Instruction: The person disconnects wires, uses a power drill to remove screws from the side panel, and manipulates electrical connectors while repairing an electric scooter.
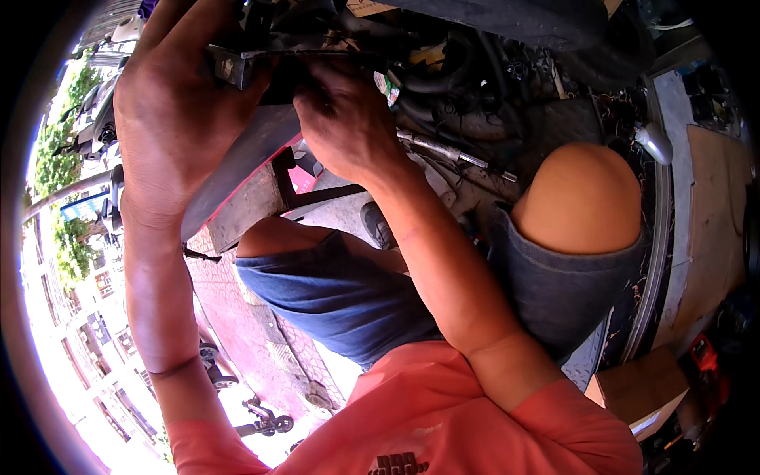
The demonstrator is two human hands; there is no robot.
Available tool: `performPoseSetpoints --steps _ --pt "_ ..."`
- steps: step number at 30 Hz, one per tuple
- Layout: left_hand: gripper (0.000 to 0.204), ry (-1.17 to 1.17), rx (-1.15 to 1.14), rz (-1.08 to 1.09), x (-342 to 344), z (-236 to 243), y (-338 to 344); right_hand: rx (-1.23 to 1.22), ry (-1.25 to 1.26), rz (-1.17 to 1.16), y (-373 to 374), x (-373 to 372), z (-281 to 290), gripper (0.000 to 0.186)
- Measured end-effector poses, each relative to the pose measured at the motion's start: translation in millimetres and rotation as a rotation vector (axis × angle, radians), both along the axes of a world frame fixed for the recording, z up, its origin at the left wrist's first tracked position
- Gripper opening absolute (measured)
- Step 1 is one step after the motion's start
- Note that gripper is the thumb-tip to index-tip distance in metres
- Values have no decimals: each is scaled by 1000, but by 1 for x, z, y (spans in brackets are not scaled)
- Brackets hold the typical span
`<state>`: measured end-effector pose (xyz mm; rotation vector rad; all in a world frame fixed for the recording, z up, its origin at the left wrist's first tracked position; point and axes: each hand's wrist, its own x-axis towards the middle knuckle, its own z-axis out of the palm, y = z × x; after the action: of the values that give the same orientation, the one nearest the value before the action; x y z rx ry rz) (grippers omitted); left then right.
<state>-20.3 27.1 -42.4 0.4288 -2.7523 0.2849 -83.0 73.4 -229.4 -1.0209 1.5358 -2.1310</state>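
Note:
At the upper left, my left hand (pixel 178 115) is closed around the end of a dark part with a thin metal bracket (pixel 229 67). Its fingers run toward the top edge and partly out of view, while the thumb bends in below the bracket. My right hand (pixel 344 119) sits to the right of it, fingers curled into the shadow under a dark flat edge (pixel 317 54). What those fingertips hold is hidden. A smooth grey panel (pixel 253 146) with a red edge slants down between my two hands.
Dark hoses (pixel 447 75) and loose parts crowd the upper right. A metal rod (pixel 459 154) lies beyond my right wrist. My bare right knee (pixel 582 198) rises beside it. At the lower right stands a cardboard box (pixel 641 388); small wheels (pixel 273 423) show at lower left.

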Motion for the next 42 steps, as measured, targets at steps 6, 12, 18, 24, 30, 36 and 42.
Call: performPoseSetpoints --steps 6,12,18,24,30,36,42 --pt "34 4 19 -48 1 -2 -2 -33 63 25 -2 -7 -4 23" --pt "32 7 31 22 -1 0 1 71 130 260 -15 -16 -13 23" --pt "35 0 86 11 8 0 -6 112 -138 180 -4 -2 3 18" --pt "37 -19 101 75 7 2 -7 -137 -337 -50 -5 12 6 23" --pt "32 -19 37 42 4 -1 -6 -108 -115 26 -9 2 1 24" --pt "33 -12 76 25 4 0 -6 -152 -77 84 -8 -3 -4 20" --pt "35 -9 103 8 5 0 -10 -22 -126 100 -10 -2 -4 19"
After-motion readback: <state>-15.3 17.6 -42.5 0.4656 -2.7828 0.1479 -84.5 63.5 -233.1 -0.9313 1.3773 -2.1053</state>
